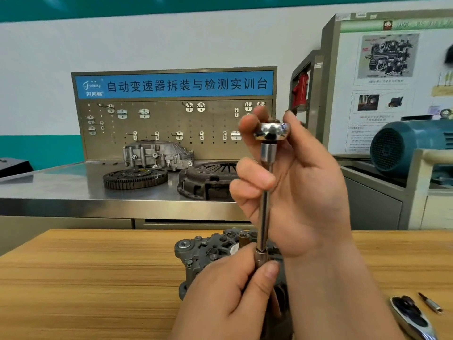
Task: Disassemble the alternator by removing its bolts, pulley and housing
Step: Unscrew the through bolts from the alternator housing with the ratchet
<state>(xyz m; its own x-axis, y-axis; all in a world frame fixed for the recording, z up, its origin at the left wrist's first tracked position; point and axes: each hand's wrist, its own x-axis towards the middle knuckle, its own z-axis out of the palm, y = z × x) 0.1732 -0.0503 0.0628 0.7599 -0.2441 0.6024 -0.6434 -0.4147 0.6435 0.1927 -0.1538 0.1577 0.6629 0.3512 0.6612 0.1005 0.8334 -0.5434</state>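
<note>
- Steel bench (61, 182), middle left of the frame: a toothed flywheel (134, 178), a cast housing (157, 154) behind it and a clutch cover (206, 181) beside it, all below a pegboard (171, 126).
- Wooden table (85, 278), lower frame.
- Alternator (203, 251), lower centre, resting on the wooden table and partly hidden by both hands.
- Left hand (228, 298), bottom centre: thumb and fingers pinched on the socket (260, 258), just above the alternator.
- Extension bar (264, 217), upright, rising from the socket to a chrome knob (270, 131).
- Right hand (301, 192), centre right: fingers curled round the extension bar, thumb and forefinger clamping the chrome knob.
- Ratchet handle (411, 317) and a small bit (430, 303), lower right, near each other on the table.
- Blue-green motor (404, 148), right edge.
</note>
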